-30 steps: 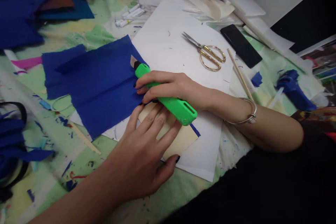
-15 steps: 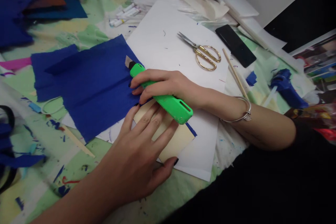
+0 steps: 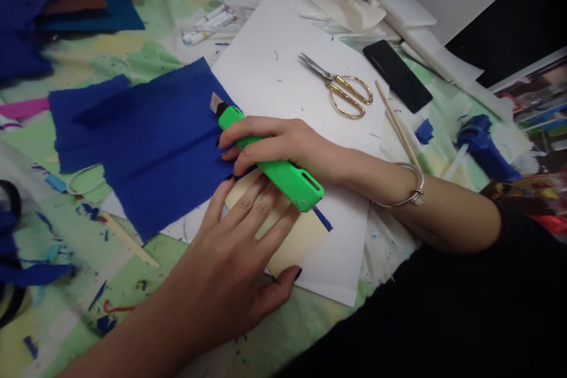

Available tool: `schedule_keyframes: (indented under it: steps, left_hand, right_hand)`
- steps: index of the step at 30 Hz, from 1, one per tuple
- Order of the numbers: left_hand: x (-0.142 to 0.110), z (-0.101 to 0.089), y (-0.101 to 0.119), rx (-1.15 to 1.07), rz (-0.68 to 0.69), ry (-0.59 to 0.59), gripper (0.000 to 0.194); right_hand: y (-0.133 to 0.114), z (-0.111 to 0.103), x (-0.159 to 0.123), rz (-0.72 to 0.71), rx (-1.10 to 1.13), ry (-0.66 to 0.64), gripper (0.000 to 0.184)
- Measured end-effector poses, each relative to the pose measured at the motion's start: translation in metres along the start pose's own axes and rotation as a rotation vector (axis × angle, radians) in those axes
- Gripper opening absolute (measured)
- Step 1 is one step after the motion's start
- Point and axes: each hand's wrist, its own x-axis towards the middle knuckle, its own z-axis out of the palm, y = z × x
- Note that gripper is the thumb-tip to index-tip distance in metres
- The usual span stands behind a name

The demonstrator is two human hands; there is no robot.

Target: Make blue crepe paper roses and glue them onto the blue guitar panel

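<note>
My right hand (image 3: 283, 144) is closed around a green utility knife (image 3: 295, 186), its blade out and pointing to the upper left above blue crepe-like paper. Spread flat, my left hand (image 3: 239, 254) presses on a cream-coloured card (image 3: 305, 236); its fingers reach beneath the knife's rear end. The blue sheet (image 3: 159, 130) borders the card, and a thin blue strip (image 3: 323, 219) shows at the card's right edge. Under these lies a large white sheet (image 3: 266, 59). My right fingertips touch down where the blue sheet meets the card, though their exact contact is partly hidden.
Gold-handled scissors (image 3: 339, 85) lie on the white sheet. To the right are a black phone (image 3: 397, 75), a wooden stick (image 3: 396, 121) and a blue glue gun (image 3: 485, 147). Markers (image 3: 208, 26) sit at the back. Blue scraps litter the green cloth (image 3: 128, 289).
Almost nothing differs. Both hands and the knife hold the same places, with only a very slight shift of the whole view.
</note>
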Motion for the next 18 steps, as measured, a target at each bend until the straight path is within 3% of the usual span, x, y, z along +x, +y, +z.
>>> schedule_keyframes:
  steps: [8, 14, 18]
  left_hand:
    - [0.0006, 0.0011, -0.0001, 0.025, 0.003, 0.013, 0.055]
    - [0.0017, 0.0011, -0.0001, 0.030, -0.001, 0.007, 0.056]
    - [-0.0001, 0.0013, 0.0011, 0.029, -0.021, -0.012, 0.060]
  right_hand:
    - [-0.0015, 0.0005, -0.0006, -0.080, -0.047, 0.016, 0.010]
    - [-0.0010, 0.0000, -0.0005, -0.039, -0.096, -0.010, 0.010]
    - [-0.0031, 0.0007, -0.0039, -0.136, -0.079, 0.008, 0.017]
